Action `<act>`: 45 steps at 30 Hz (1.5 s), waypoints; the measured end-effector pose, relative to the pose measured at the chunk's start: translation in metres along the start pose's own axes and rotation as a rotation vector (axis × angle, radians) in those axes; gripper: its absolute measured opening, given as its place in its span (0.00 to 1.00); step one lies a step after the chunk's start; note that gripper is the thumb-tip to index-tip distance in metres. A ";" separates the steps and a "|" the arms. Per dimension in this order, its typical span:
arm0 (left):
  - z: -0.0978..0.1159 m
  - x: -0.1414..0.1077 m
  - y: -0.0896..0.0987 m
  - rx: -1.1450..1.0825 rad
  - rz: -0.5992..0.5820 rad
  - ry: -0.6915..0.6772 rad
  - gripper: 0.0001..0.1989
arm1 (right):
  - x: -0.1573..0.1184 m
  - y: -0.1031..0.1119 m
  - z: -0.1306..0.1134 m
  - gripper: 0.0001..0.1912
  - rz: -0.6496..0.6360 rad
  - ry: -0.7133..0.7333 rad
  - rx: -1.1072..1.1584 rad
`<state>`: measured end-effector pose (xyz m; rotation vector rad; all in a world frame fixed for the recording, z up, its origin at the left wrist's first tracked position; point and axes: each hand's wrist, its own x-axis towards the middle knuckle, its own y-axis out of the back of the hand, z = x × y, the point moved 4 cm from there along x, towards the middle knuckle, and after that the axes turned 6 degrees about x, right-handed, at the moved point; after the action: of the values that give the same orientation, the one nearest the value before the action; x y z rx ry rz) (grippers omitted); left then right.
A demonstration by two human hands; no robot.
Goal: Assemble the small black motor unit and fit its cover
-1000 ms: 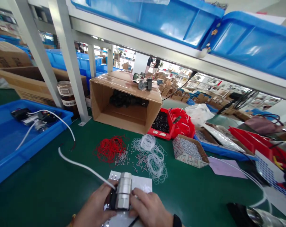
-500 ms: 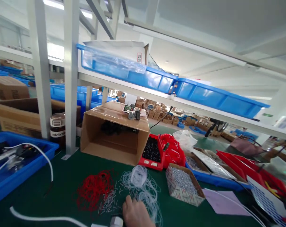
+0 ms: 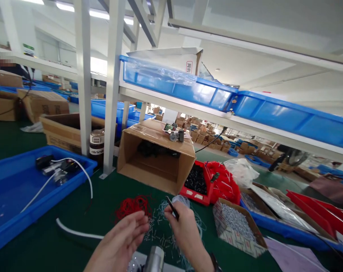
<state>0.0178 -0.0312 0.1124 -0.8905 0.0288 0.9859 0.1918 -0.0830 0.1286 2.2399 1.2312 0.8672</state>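
My right hand (image 3: 185,230) grips slim black tweezers (image 3: 175,212) between thumb and fingers, their thin tip pointing up and left. To its left my left hand (image 3: 123,238) is held with fingers stretched out, nothing visible in it. Small silver pins or screws (image 3: 159,227) lie scattered on the green table between and behind the hands. A tangle of red wire (image 3: 134,207) is behind my left hand. Clear, pale strands (image 3: 200,223) are coiled behind my right hand and partly hidden by it. Below, between the wrists, stands a silver metal cylinder (image 3: 154,260).
At left is a blue tray (image 3: 7,185) with parts and a white cable. A cardboard box (image 3: 154,177) lies open toward me. Right of my hands are a red bin (image 3: 195,194) of black parts and a small box of metal pieces (image 3: 239,226). A shelf (image 3: 171,102) crosses above.
My left hand has come into view from below. My right hand has moved up and right, and the tweezers now show in it. The view has swung left.
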 end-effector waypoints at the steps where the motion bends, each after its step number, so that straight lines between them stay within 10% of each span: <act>1: -0.001 0.002 -0.014 -0.079 0.052 0.032 0.10 | -0.001 -0.004 -0.013 0.08 -0.016 0.048 0.035; 6: -0.011 0.014 -0.048 -0.288 0.096 0.134 0.09 | -0.019 -0.043 -0.044 0.11 0.026 0.377 -0.129; 11: -0.018 0.009 -0.026 -0.294 0.096 0.188 0.08 | -0.024 -0.036 -0.042 0.13 0.077 0.389 -0.088; 17: -0.049 -0.014 0.050 -0.128 0.140 0.152 0.05 | -0.043 0.009 0.028 0.20 0.027 -0.372 0.724; 23: -0.070 0.015 0.091 0.135 0.195 0.157 0.09 | -0.097 -0.038 0.083 0.20 -0.130 -0.793 1.150; 28: -0.078 0.037 0.077 0.241 0.001 0.162 0.19 | -0.104 -0.056 0.070 0.12 -0.090 -0.542 0.690; 34: -0.057 0.026 0.070 0.195 0.236 0.153 0.02 | -0.113 -0.059 0.065 0.04 -0.073 -0.282 0.278; 39: -0.059 0.027 0.066 0.183 0.183 0.227 0.08 | -0.122 -0.059 0.060 0.11 -0.099 0.075 0.098; 45: -0.065 0.035 0.067 0.280 0.080 0.249 0.11 | -0.104 -0.037 0.067 0.08 -0.192 -0.156 0.202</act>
<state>0.0127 -0.0334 0.0125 -0.7523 0.4071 0.9134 0.1747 -0.1587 0.0256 2.2459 1.4852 0.5050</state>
